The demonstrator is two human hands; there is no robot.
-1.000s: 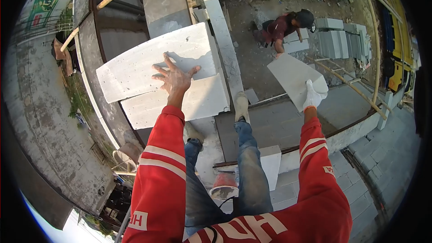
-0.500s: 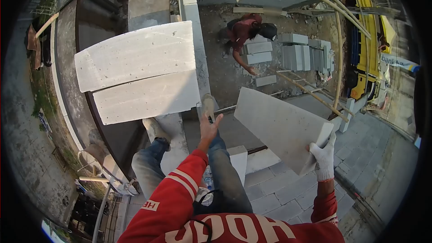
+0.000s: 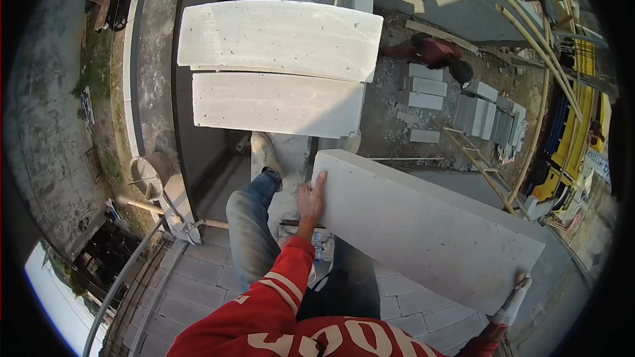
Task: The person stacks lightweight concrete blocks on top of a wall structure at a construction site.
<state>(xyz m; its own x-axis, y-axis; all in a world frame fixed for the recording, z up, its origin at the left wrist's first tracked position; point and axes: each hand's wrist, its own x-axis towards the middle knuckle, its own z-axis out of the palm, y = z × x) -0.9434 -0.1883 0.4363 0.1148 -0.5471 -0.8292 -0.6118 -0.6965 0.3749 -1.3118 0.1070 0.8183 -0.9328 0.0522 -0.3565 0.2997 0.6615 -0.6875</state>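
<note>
I hold a long pale grey concrete block (image 3: 423,225) slanting across my lap from upper left to lower right. My left hand (image 3: 310,199), bare, presses flat on its near left end. At the block's lower right corner my right hand (image 3: 512,303), in a white glove, grips the edge. Two more pale blocks (image 3: 281,66) lie stacked on the wall top ahead of my feet. My jeans and shoes (image 3: 262,152) show below the block.
Far below, a person in a dark red top (image 3: 433,51) bends beside rows of grey blocks (image 3: 483,112) on dirt ground. Bamboo scaffold poles (image 3: 536,53) run at the right. Grey block courses (image 3: 198,277) lie under me; a long drop opens at the left.
The block came up from my right side to in front of me. My left hand left the stacked blocks and now presses the held block's left end. My view turned.
</note>
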